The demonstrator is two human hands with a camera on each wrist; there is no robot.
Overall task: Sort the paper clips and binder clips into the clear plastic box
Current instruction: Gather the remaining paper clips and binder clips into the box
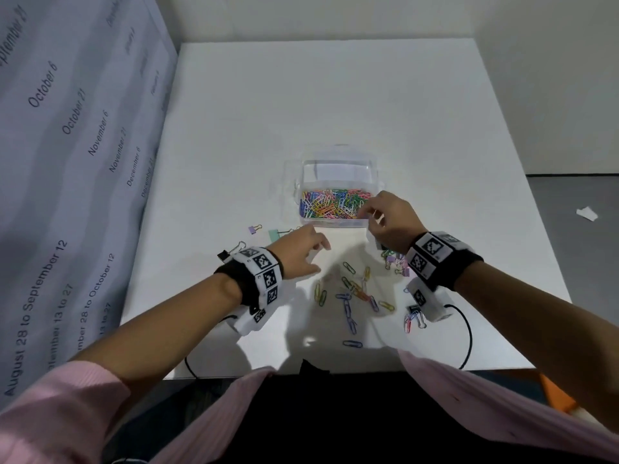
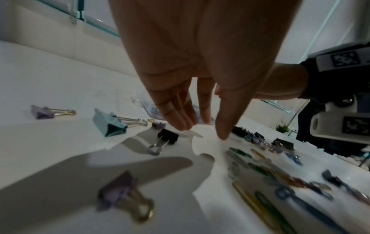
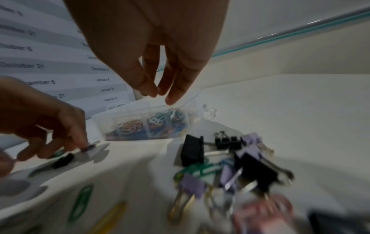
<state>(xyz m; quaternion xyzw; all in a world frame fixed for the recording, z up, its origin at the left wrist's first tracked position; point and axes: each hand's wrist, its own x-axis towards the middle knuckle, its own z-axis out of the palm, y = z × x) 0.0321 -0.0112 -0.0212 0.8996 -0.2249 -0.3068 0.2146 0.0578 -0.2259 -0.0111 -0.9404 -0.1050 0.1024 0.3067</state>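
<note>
- Two bare hands work over a white table (image 1: 335, 95), each wrist wearing a black band with white marker blocks.
- Clear plastic box (image 1: 338, 169) sits open near the table's middle; its near compartment holds a dense heap of coloured paper clips (image 1: 330, 204), and the far compartment shows only a white slip.
- Right hand (image 1: 390, 219) hangs above the box's near right corner. In the right wrist view its fingers (image 3: 176, 88) point down, thumb and fingertips drawn close together over the box rim; whether anything is pinched between them cannot be told.
- Left hand (image 1: 301, 247) hovers low over the table, in front of the box and to its left. Its fingers (image 2: 180, 117) are extended and slightly spread, holding nothing, the tips close to the surface.
- Loose paper clips (image 1: 351, 293) lie scattered on the table between the two wrists, some linked in a short chain.
- Purple binder clip (image 1: 254, 228) and mint green binder clip (image 1: 275, 233) lie left of the box; a black binder clip (image 1: 223, 255) lies just beside the left wrist.
- Cluster of black and purple binder clips (image 3: 236, 155) lies under the right wrist, near the box.
- Another black binder clip (image 1: 414, 310) rests at the near right, beside the wrist camera.
- Printed date sheet (image 1: 67, 162) covers the left wall.
</note>
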